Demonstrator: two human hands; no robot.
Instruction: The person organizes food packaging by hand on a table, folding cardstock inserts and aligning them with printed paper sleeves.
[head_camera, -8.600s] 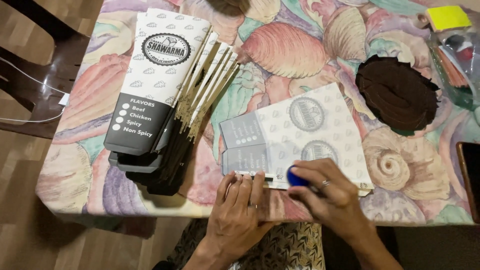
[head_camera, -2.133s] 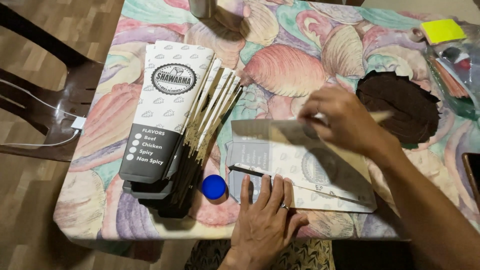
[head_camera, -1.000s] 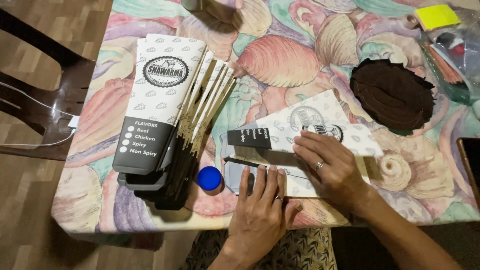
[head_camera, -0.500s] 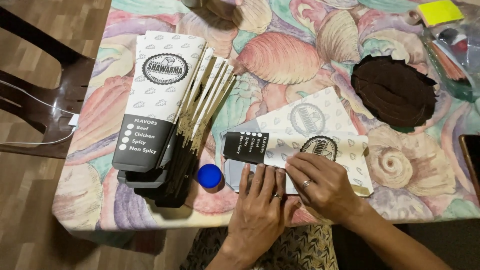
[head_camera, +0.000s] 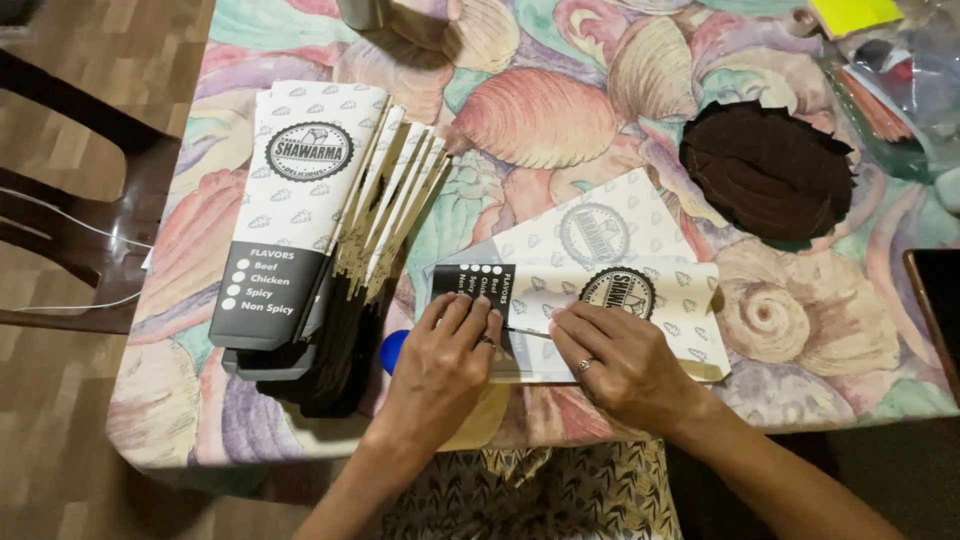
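Tabletop (head_camera: 560, 120): paper sleeve (head_camera: 640, 300) under fingers (head_camera: 470, 315).

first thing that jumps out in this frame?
Both hands, left hand and right hand, press flat on a white-and-black printed paper sleeve at the table's near edge. To the left lies a fanned stack of matching flat paper sleeves. A dark brown ragged-edged pile sits at upper right on the pastel seashell-patterned tablecloth.

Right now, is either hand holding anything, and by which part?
Nothing is lifted. Both the left hand and right hand press flat on the folded paper sleeve, along its near edge, on the table.
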